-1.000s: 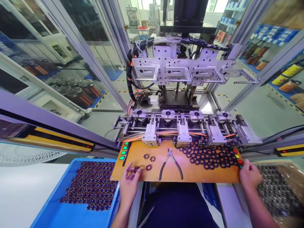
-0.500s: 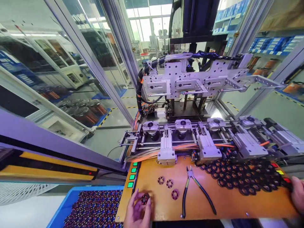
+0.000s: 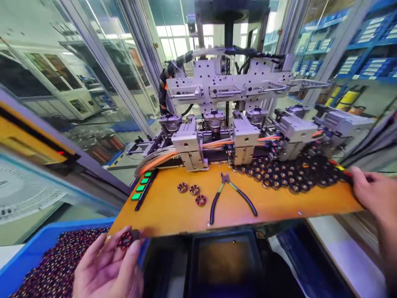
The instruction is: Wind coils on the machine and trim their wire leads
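Left hand: Your left hand [image 3: 108,269] is low in view, palm up, thumb and fingers closed around one dark, red-marked ring [image 3: 123,243], just beyond the near left corner of the orange surface [image 3: 164,211].
Right hand: Your right hand [image 3: 374,192] is well apart from the left, fingers curled at the surface's right end; whether it grips the edge or presses a button, you cannot tell.
Blue bin: The blue bin [image 3: 58,227] at lower left holds a dense layer of red-flecked rings [image 3: 58,260], seemingly the same kind as yours; these look like the larger share, already gathered.
Loose rings: Three similar rings [image 3: 200,204] lie on the surface, left of the open-handled cutters [image 3: 225,179], so four in all appear to be outside the bin.
Dark rings: A crowd of plainer black rings [image 3: 288,174] covers the right rear, apparently a separate, untouched lot.
Machine: A row of metal fixtures [image 3: 187,140] stands behind; whether any carries a ring is too small to judge.
Hard to make out: The bin is cut off, your fingers cover part of the held ring, and a dark-rimmed shape [image 3: 223,285] below the surface is blurred.
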`<state>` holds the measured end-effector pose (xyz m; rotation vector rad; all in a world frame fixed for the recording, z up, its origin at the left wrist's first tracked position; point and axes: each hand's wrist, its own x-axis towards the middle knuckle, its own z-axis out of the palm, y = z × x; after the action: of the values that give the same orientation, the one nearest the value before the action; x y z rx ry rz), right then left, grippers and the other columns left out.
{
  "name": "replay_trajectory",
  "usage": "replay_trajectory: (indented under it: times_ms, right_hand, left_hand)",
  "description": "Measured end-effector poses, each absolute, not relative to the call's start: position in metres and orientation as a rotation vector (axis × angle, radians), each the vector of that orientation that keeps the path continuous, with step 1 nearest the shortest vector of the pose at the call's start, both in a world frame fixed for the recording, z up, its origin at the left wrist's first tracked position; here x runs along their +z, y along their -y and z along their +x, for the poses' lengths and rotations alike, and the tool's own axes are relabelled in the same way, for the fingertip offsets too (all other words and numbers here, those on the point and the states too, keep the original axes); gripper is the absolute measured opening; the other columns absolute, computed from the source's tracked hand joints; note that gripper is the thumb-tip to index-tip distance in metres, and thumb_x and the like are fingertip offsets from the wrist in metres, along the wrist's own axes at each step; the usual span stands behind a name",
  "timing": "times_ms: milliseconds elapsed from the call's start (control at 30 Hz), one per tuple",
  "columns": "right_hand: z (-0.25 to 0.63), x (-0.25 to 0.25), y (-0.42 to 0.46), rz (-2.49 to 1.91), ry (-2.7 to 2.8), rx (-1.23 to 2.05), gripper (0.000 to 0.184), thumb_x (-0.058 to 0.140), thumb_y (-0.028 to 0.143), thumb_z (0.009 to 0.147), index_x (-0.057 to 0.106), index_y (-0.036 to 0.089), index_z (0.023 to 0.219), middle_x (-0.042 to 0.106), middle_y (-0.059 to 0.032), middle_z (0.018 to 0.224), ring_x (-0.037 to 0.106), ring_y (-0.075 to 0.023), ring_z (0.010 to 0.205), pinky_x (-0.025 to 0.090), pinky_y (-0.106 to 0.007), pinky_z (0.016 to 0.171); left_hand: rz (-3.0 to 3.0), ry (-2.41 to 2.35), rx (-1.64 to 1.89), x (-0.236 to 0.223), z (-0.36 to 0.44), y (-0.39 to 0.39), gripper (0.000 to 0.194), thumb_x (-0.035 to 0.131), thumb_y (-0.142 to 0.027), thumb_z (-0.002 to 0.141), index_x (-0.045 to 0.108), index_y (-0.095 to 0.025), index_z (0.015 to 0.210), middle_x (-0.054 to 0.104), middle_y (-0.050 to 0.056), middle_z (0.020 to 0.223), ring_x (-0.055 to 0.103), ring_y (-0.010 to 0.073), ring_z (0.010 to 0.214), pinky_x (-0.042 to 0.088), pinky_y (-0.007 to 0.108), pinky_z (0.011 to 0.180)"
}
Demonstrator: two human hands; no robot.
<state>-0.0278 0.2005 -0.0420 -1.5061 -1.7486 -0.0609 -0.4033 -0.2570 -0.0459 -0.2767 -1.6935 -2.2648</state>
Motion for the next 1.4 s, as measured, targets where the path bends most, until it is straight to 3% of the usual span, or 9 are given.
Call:
replay_trajectory:
  times_ms: [133,267,367,467,633,867,1000,1067,1400]
  right_hand:
    - [-0.049,-0.014,-0.168,-1.501,1.633,0.069,0.045,0.077,0.033,0.065,0.044,0.024,0.037,0.032,0.0025,0.036,0.021,-0.0082,0.040,0.022,-0.037,0.053]
    - [-0.059,0.000,-0.115,-1.221,1.603,0.067,0.025,0.068,0.029,0.076,0.057,0.018,0.056,0.063,-0.0179,0.065,0.058,-0.0228,0.064,0.040,-0.040,0.065]
    - [-0.068,-0.005,-0.031,-0.903,1.740,0.154,0.019,0.059,0.031,0.086,0.067,0.013,0.082,0.070,-0.0227,0.094,0.066,-0.0270,0.089,0.050,-0.040,0.078]
    - [-0.067,-0.012,0.079,-0.448,2.051,0.338,0.016,0.061,0.032,0.089,0.069,0.021,0.097,0.073,-0.0071,0.102,0.070,-0.0182,0.092,0.057,-0.031,0.080]
    - [-0.040,0.000,0.197,0.578,2.310,0.451,0.030,0.057,0.013,0.092,0.057,0.010,0.121,0.064,-0.0191,0.127,0.064,-0.0208,0.116,0.055,-0.033,0.097]
    - [-0.017,-0.007,0.195,0.611,2.461,0.341,0.019,0.050,0.004,0.090,0.062,0.009,0.104,0.072,-0.0107,0.092,0.068,-0.0179,0.084,0.057,-0.030,0.075]
    - [-0.008,-0.014,0.188,0.490,2.410,0.376,0.020,0.054,0.009,0.092,0.061,0.014,0.110,0.069,-0.0100,0.107,0.065,-0.0142,0.093,0.053,-0.025,0.079]
    - [-0.007,-0.015,0.184,0.466,2.450,0.343,0.020,0.052,0.011,0.094,0.061,0.014,0.112,0.068,-0.0111,0.112,0.064,-0.0145,0.094,0.052,-0.026,0.079]
    - [-0.007,-0.029,0.175,0.465,2.680,0.503,0.021,0.047,0.012,0.096,0.066,0.014,0.087,0.063,-0.0024,0.067,0.053,-0.0123,0.058,0.037,-0.028,0.056]
  left_hand:
    - [-0.211,1.570,-2.629,-0.059,-0.365,0.274,0.048,0.086,-0.013,0.062,0.068,-0.020,0.106,0.077,-0.001,0.094,0.074,0.0116,0.082,0.061,0.018,0.073]
    - [-0.306,1.693,-2.838,-0.070,-0.308,0.302,0.048,0.088,-0.016,0.060,0.067,-0.019,0.103,0.078,0.003,0.094,0.074,0.0123,0.081,0.060,0.017,0.073]
    - [-0.657,1.828,-2.640,-0.071,-0.247,0.326,0.043,0.083,-0.015,0.068,0.067,-0.020,0.107,0.078,0.005,0.101,0.074,0.0143,0.092,0.060,0.022,0.083]
    - [-0.979,1.876,-2.345,-0.065,-0.191,0.347,0.046,0.078,-0.010,0.073,0.065,-0.024,0.116,0.076,0.005,0.105,0.073,0.0140,0.090,0.061,0.024,0.082]
    - [-1.277,1.749,-2.048,-0.061,-0.141,0.372,0.065,0.075,-0.002,0.072,0.059,-0.028,0.129,0.072,0.003,0.103,0.071,0.0136,0.089,0.062,0.024,0.077]
    - [-1.438,1.787,-2.014,-0.071,-0.119,0.389,0.078,0.072,0.004,0.073,0.048,-0.027,0.141,0.073,0.008,0.119,0.071,0.0189,0.104,0.061,0.030,0.089]
    - [-1.457,1.868,-2.102,-0.073,-0.117,0.377,0.075,0.069,0.005,0.076,0.047,-0.027,0.141,0.073,0.009,0.120,0.071,0.0201,0.108,0.061,0.030,0.089]
    - [-1.444,1.914,-2.137,-0.072,-0.118,0.367,0.072,0.068,0.003,0.077,0.048,-0.026,0.139,0.074,0.009,0.118,0.071,0.0202,0.106,0.061,0.030,0.087]
    - [-1.182,1.965,-2.429,-0.076,-0.127,0.342,0.066,0.079,-0.002,0.068,0.057,-0.025,0.125,0.075,0.003,0.100,0.074,0.0139,0.082,0.062,0.023,0.072]
